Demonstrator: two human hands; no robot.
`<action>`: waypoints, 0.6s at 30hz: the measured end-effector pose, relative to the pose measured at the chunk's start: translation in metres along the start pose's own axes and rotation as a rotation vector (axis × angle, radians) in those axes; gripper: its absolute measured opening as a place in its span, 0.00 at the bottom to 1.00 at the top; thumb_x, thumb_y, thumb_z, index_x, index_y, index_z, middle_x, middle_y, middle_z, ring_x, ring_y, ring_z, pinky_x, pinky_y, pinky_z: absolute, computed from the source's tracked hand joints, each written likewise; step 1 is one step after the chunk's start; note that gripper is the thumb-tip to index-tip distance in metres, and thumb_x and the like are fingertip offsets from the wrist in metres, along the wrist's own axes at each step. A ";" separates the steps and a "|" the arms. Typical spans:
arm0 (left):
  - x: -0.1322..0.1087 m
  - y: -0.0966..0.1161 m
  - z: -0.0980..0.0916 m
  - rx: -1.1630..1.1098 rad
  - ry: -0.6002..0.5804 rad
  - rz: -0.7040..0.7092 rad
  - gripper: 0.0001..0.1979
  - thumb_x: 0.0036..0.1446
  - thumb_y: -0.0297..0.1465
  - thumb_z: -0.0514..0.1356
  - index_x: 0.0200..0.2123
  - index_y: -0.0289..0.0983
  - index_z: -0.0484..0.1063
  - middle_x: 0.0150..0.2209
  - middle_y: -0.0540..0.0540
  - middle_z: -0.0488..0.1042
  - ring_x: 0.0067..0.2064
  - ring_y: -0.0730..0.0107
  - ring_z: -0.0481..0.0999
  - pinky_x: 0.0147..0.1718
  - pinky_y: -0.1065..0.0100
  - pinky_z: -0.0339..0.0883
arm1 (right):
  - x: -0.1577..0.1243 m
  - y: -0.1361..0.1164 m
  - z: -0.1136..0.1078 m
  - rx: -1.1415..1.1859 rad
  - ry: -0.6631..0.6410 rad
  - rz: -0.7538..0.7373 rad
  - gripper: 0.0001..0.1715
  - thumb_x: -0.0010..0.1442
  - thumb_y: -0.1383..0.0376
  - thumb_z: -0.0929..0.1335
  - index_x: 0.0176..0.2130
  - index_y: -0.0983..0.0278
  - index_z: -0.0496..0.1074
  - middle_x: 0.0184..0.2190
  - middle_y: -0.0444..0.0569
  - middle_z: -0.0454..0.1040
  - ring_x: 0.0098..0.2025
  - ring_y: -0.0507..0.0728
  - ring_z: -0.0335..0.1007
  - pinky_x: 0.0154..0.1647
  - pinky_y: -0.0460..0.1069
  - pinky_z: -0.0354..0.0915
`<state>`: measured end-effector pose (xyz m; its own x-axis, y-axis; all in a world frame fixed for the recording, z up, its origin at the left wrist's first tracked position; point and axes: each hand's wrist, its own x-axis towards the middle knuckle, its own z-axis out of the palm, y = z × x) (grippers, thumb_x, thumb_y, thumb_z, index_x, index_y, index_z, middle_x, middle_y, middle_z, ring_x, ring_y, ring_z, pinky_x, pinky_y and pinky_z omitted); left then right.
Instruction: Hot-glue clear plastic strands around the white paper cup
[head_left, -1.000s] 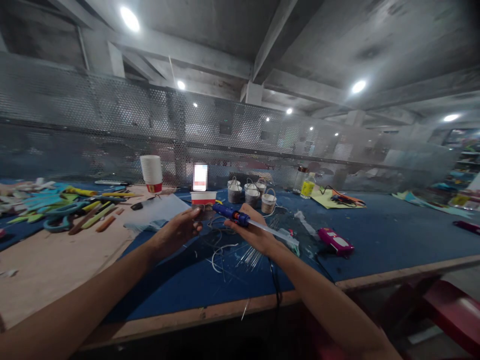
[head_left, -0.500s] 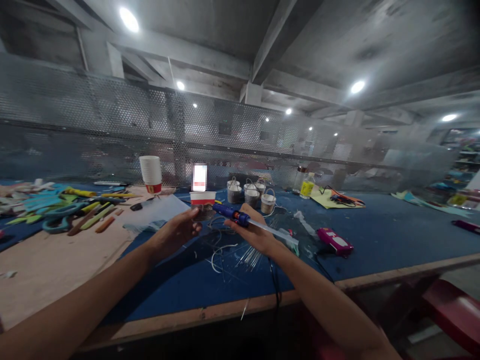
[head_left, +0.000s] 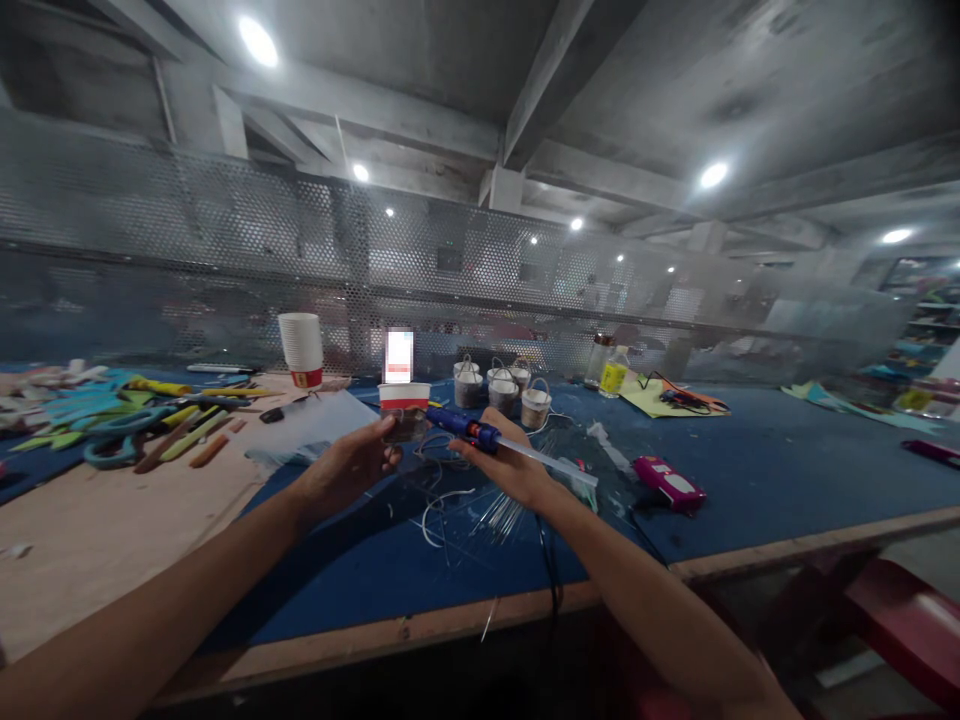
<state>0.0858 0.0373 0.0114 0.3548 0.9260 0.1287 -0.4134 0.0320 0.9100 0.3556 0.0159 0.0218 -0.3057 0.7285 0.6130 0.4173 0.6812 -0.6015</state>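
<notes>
Head: slim blue gun (head_left: 469, 431), paper cup (head_left: 404, 397)

Your bench (head_left: 787, 470) is covered in blue cloth, with a bare wooden front edge. On your left a brown board (head_left: 97, 530) lies on it, beside teal scissors (head_left: 124, 440) and a stack of white cups (head_left: 301, 348). Mid-bench are loose white wires (head_left: 450, 505) and small tin buckets (head_left: 504, 390) — a pink case (head_left: 670, 482) lies to the right.

Pixelated patch (head_left: 399, 356) behind paper cup (head_left: 404, 398), glue gun (head_left: 459, 424) handle hidden in right grip (head_left: 514, 466), red seat (head_left: 904, 632) cropped
</notes>
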 end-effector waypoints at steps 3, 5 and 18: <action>-0.001 0.001 0.001 -0.008 0.003 -0.006 0.13 0.64 0.34 0.71 0.51 0.39 0.87 0.49 0.40 0.86 0.30 0.71 0.73 0.30 0.69 0.69 | 0.000 0.000 0.000 -0.001 0.000 -0.007 0.22 0.69 0.49 0.74 0.33 0.59 0.67 0.34 0.43 0.66 0.36 0.55 0.65 0.35 0.49 0.60; -0.002 0.002 0.003 -0.009 0.009 -0.009 0.13 0.65 0.34 0.71 0.51 0.39 0.87 0.49 0.40 0.86 0.30 0.71 0.73 0.29 0.69 0.69 | 0.000 0.000 0.001 0.011 0.005 0.003 0.22 0.69 0.49 0.74 0.34 0.59 0.66 0.34 0.43 0.66 0.36 0.55 0.65 0.35 0.49 0.60; -0.001 0.003 -0.001 -0.078 -0.002 -0.017 0.13 0.67 0.31 0.68 0.52 0.34 0.84 0.45 0.40 0.85 0.31 0.70 0.75 0.28 0.71 0.71 | 0.001 0.015 0.006 0.139 0.045 0.070 0.28 0.64 0.45 0.77 0.33 0.58 0.62 0.29 0.40 0.62 0.31 0.54 0.60 0.30 0.49 0.57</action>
<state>0.0840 0.0368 0.0135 0.3642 0.9243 0.1141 -0.4713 0.0772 0.8786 0.3567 0.0268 0.0106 -0.2406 0.7725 0.5876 0.3128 0.6348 -0.7065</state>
